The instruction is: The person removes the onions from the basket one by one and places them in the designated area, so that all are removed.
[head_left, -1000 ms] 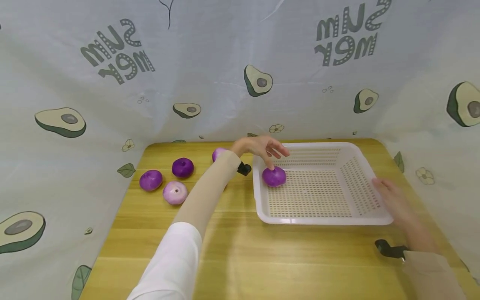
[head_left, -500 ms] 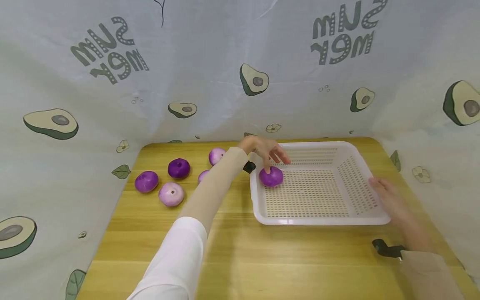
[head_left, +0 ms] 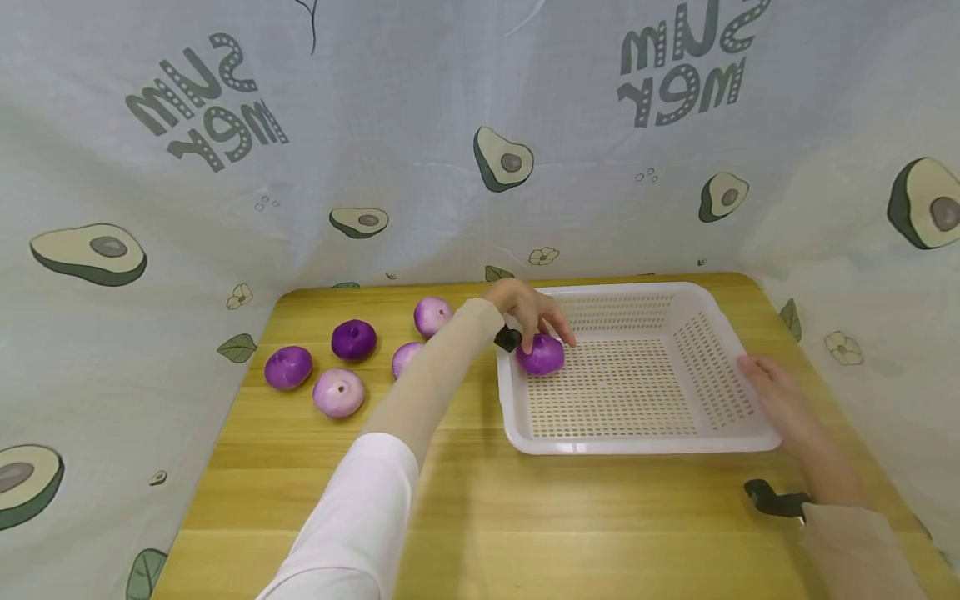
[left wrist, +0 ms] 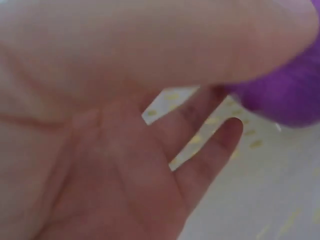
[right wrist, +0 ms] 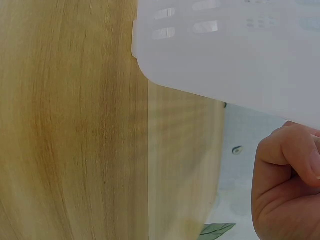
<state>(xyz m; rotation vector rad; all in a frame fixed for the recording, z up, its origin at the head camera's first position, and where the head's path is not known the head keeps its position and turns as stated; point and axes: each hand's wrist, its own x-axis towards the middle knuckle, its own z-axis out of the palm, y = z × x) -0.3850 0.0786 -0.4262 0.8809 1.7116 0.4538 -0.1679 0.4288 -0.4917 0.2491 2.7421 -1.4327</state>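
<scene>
In the head view, my left hand (head_left: 531, 310) reaches over the left wall of a white plastic basket (head_left: 600, 446). Its thumb and fingers are around a purple onion (head_left: 542, 357) inside the basket's left end. From the left wrist, the thumb lies across the top of the onion (left wrist: 285, 97), and a fingertip touches its underside. My right hand (head_left: 780, 400) grips the basket's right rim. In the right wrist view, the fingers of the right hand (right wrist: 287, 185) curl at the basket's edge (right wrist: 215, 75).
Left of the basket on the wooden table (head_left: 300, 500) lie several loose onions, among them a pale one (head_left: 338, 392), a dark purple one (head_left: 354, 340) and one near the back (head_left: 432, 317). My left forearm partly covers another onion (head_left: 405, 357). A printed curtain (head_left: 420, 108) hangs behind.
My left hand's fingers have come down and closed in around the onion in the basket. My right hand stays on the rim. The head view has shifted slightly.
</scene>
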